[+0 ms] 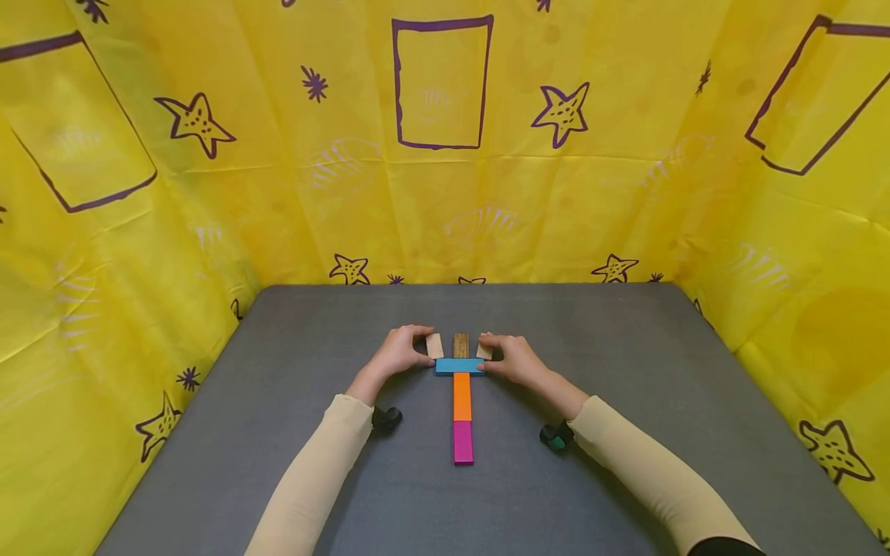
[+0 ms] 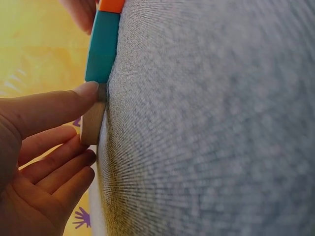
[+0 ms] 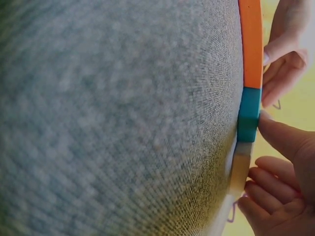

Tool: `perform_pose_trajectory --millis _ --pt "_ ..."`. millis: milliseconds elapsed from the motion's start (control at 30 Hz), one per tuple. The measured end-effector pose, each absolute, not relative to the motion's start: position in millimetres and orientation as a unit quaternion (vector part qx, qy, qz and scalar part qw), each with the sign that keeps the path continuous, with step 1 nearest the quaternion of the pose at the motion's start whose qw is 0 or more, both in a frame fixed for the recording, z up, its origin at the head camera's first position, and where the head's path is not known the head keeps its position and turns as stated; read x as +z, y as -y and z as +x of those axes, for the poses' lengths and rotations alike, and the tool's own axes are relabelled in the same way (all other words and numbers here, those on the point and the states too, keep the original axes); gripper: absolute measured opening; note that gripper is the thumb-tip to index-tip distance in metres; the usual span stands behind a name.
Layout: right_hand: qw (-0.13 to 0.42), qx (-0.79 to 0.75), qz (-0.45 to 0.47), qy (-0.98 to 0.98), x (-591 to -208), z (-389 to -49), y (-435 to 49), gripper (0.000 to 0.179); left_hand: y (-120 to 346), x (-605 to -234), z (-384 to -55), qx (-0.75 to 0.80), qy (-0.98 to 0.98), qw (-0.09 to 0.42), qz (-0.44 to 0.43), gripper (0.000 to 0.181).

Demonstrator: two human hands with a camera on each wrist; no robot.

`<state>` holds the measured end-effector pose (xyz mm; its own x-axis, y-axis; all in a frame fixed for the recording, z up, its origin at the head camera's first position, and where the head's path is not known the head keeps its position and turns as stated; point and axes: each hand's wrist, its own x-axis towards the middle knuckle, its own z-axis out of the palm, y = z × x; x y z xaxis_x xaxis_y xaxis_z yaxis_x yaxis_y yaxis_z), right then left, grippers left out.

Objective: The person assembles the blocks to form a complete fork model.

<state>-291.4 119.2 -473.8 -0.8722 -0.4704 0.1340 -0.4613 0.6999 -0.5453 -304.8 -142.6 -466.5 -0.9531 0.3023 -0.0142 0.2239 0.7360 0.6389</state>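
A column of blocks lies on the grey table: a magenta block (image 1: 463, 444) nearest, an orange block (image 1: 462, 398) beyond it, a blue block (image 1: 455, 367) set crosswise, then a brown wood-grained block (image 1: 461, 345). My left hand (image 1: 399, 352) pinches a pale wooden block (image 1: 434, 346) between thumb and fingers, just behind the blue block's left end. On the other side my right hand (image 1: 516, 360) holds a second pale wooden block (image 1: 484, 352), partly hidden by the fingers. In the right wrist view its thumb tip (image 3: 266, 116) is at the blue block.
Grey cloth covers the table (image 1: 334, 494). Yellow fabric (image 1: 445, 216) with purple drawings encloses the back and sides. Dark wrist devices (image 1: 387, 419) sit at both cuffs, low over the tabletop.
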Motion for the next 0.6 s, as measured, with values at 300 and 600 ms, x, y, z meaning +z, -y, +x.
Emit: perform_pose_trajectory --millis 300,600 --pt "0.008 -0.289 -0.254 -0.923 -472.8 -291.2 -118.5 0.057 144.0 -466.3 -303.3 0.337 -0.930 0.057 0.133 0.064" --pt "0.010 -0.292 -0.250 -0.923 -472.3 -290.2 -119.1 0.056 145.4 -467.2 -301.1 0.335 -0.931 0.050 0.137 0.064"
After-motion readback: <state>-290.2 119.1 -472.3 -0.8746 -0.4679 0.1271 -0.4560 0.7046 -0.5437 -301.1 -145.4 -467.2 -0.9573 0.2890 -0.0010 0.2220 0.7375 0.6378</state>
